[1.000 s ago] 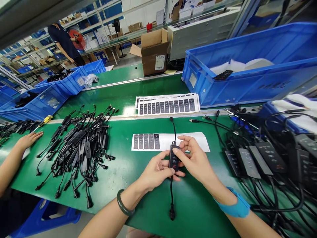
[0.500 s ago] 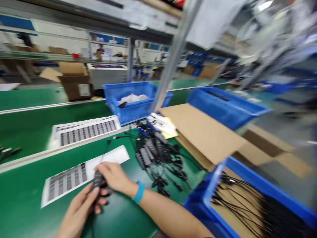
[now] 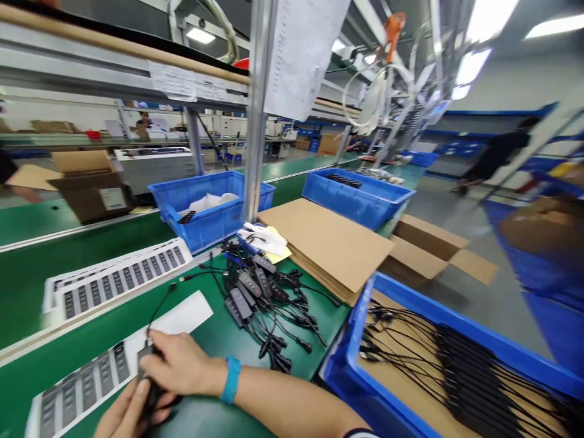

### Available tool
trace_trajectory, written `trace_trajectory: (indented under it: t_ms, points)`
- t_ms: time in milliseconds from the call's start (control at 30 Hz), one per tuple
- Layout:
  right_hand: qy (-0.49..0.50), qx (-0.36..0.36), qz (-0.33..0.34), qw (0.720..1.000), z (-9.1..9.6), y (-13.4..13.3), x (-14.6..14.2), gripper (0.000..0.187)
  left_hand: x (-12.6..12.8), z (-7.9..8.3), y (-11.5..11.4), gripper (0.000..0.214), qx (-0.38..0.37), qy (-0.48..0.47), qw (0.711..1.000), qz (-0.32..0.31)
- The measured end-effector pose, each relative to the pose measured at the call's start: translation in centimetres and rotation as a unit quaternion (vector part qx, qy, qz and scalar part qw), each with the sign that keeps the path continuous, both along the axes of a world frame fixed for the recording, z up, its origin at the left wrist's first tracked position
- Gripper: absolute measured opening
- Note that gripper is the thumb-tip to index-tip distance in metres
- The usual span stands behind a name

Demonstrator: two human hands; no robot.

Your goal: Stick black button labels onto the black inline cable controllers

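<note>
My left hand (image 3: 121, 413), at the bottom left, is closed round a small black inline controller (image 3: 145, 362) with a cable running out of its top end. On the upper part of that controller, my right hand (image 3: 182, 365) presses with thumb and fingers; a teal band circles its wrist. Beneath the hands lies a label sheet (image 3: 82, 392) with grey button stickers at its near end and bare white backing at its far end. To the right is a heap of similar controllers (image 3: 250, 285) with tangled cables and plugs (image 3: 276, 350).
More label sheets (image 3: 123, 280) lie behind the bench rail. A blue bin (image 3: 205, 222) stands by the metal post (image 3: 255, 121). Flat cardboard (image 3: 323, 237) is stacked on the right. The near blue bin (image 3: 378, 389) holds rows of black cabled controllers (image 3: 474, 377).
My view has turned to the right and upward, so the bench appears further left. Both hands stay on the controller, and my right fingers now sit near its cable end.
</note>
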State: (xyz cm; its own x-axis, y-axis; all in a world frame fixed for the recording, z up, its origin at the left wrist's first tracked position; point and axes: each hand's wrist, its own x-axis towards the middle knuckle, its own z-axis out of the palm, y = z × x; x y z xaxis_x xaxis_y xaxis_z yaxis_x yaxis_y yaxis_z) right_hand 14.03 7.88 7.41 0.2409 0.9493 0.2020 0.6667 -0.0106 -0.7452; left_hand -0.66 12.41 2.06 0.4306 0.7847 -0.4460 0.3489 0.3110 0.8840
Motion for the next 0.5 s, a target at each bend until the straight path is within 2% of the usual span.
trace_trajectory:
  t_ms: [67, 133, 233, 300, 400, 433, 467, 500]
  points:
    - [0.005, 0.021, -0.015, 1.0, 1.0, 0.2, 1.2, 0.025, 0.0, 0.9, -0.5, 0.067, 0.036, -0.05, 0.997, -0.056]
    - [0.002, 0.047, -0.049, 0.998, 2.3, 0.2, 3.2, 0.034, -0.3, 1.8, -0.7, 0.058, 0.144, -0.03, 0.983, -0.107]
    - [-0.026, 0.085, -0.105, 0.99, 4.3, -0.2, 7.3, 0.038, -1.4, 3.1, -0.4, 0.037, 0.316, 0.082, 0.936, -0.134]
    - [-0.054, 0.096, -0.149, 0.983, 5.2, -0.9, 10.0, 0.04, -2.4, 4.0, -0.2, 0.034, 0.39, 0.18, 0.891, -0.143]
    - [-0.105, 0.095, -0.226, 0.964, 5.2, -1.2, 12.2, 0.044, -3.6, 5.3, 0.5, 0.038, 0.418, 0.332, 0.833, -0.142]
    - [-0.185, 0.089, -0.272, 0.94, 4.7, -0.9, 12.1, 0.045, -4.0, 5.6, 0.8, 0.038, 0.411, 0.37, 0.822, -0.134]
    - [-0.236, 0.081, -0.272, 0.929, 4.2, -0.4, 11.5, 0.045, -4.3, 5.9, 1.0, 0.038, 0.402, 0.398, 0.815, -0.123]
    - [-0.27, 0.074, -0.243, 0.929, 3.4, 0.4, 10.5, 0.044, -4.6, 6.1, 1.3, 0.037, 0.391, 0.418, 0.812, -0.111]
